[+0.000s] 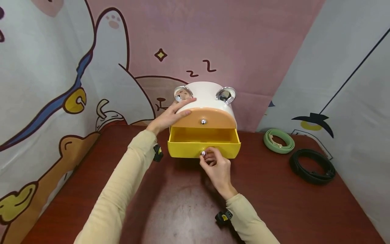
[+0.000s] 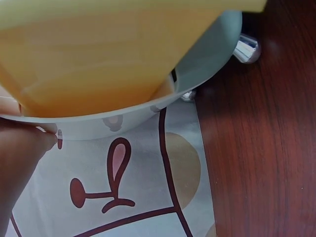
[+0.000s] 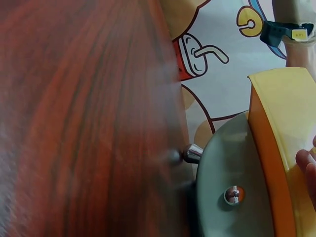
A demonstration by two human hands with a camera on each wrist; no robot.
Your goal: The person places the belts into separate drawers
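Fingers of your right hand pinch the silver knob on the yellow drawer in the head view. Your left hand, between ten and eleven o'clock from that knob, lies with fingers straight on the upper side of the white cabinet. The drawer juts out toward you at six o'clock, below the orange drawer front. At three o'clock from the cabinet, well apart from it, a rolled green belt lies on the table; a rolled black belt sits at about five o'clock from the green one.

From your left wrist, your hand shows at the edge between eight and nine o'clock; its fingers are mostly hidden behind the cabinet, so you cannot tell their shape there. The drawer spans eleven o'clock.

From your right wrist, the drawer stands at three o'clock, with a few of your fingertips against its front at the edge; whether they grip cannot be told here. Two silver feet show between four and five o'clock.
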